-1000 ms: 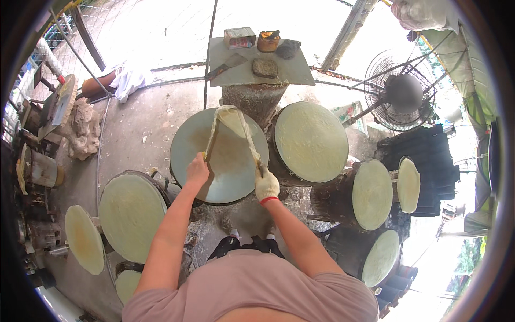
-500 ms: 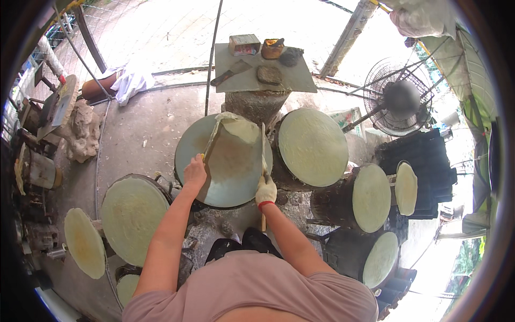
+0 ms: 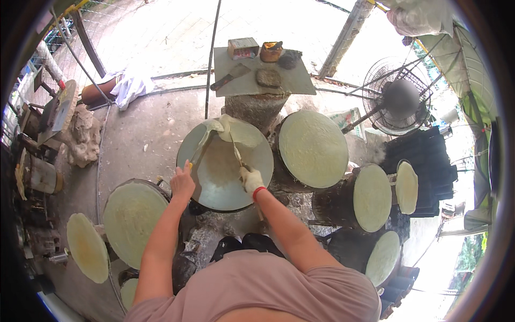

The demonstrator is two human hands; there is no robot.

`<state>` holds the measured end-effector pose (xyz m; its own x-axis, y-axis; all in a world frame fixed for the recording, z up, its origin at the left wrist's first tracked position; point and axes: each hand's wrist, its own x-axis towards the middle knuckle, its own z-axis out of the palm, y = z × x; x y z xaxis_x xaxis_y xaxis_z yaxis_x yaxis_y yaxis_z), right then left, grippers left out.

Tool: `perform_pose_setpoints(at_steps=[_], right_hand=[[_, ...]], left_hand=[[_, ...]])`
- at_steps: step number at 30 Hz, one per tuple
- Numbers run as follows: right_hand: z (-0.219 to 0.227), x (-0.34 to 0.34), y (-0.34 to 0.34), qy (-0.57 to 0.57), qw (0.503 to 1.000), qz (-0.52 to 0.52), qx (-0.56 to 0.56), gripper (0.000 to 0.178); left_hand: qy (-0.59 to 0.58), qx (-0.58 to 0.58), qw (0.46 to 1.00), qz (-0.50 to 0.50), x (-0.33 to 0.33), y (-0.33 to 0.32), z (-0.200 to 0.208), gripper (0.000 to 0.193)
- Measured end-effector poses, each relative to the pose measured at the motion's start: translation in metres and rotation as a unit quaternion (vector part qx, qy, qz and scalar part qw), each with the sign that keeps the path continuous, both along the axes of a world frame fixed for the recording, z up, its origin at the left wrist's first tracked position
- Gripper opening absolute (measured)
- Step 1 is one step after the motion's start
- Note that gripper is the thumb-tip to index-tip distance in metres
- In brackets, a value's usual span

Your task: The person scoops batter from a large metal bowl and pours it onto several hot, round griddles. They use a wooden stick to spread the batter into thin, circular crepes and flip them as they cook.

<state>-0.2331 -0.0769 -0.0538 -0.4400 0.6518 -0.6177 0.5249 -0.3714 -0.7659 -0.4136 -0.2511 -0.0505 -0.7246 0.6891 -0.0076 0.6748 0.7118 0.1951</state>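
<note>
The person [image 3: 255, 290] stands at a wide round griddle [image 3: 221, 177], near side facing them; another griddle [image 3: 313, 149] w/ a pale layer on top sits just beside it, on the R. On the middle griddle the pale sheet [image 3: 245, 135] lies at the far rim, mostly R of centre, i.e. straight out from the R grip; R is the nearer hand, L well apart.

The L hand [image 3: 183, 185], bare, is by the near-L rim; the gloved R hand [image 3: 251, 180] is over the R half. A pale strip [image 3: 202, 145] slants from the L grip out & rightward; the long thin tool [image 3: 237, 153] runs from the R grip outward, tilted a bit L, so the two axes converge twd the far rim.

Grips: R closed round the tool; L fingers closed on a small yellow-ended piece [image 3: 190, 166], rest of it unclear.
</note>
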Motion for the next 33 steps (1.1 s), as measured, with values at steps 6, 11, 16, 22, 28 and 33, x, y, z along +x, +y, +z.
perform_pose_setpoints(at_steps=[6, 11, 16, 22, 28, 33], right_hand=[[-0.073, 0.018, -0.002, 0.030, 0.983, -0.044, 0.176, 0.043], [-0.014, 0.011, 0.022, 0.022, 0.996, 0.084, 0.017, 0.042], [-0.073, 0.025, 0.030, 0.089, 0.983, -0.020, 0.161, 0.040], [-0.006, 0.031, 0.030, 0.051, 0.987, 0.150, 0.000, 0.037], [-0.036, -0.008, 0.043, 0.031, 0.950, 0.214, 0.227, 0.038], [-0.038, 0.018, 0.073, 0.041, 0.962, 0.247, 0.110, 0.037]], left_hand=[[0.024, 0.030, 0.999, 0.020, -0.009, -0.033, -0.006, 0.051], [-0.010, 0.029, 0.997, 0.065, 0.001, -0.061, 0.014, 0.049], [-0.053, 0.138, 0.987, 0.069, 0.004, -0.095, 0.005, 0.046], [-0.224, 0.408, 0.883, 0.063, 0.011, -0.118, -0.040, 0.030], [-0.507, 0.471, 0.697, 0.190, 0.035, -0.085, 0.026, 0.014], [-0.535, 0.484, 0.653, 0.231, 0.054, -0.082, 0.050, 0.010]])
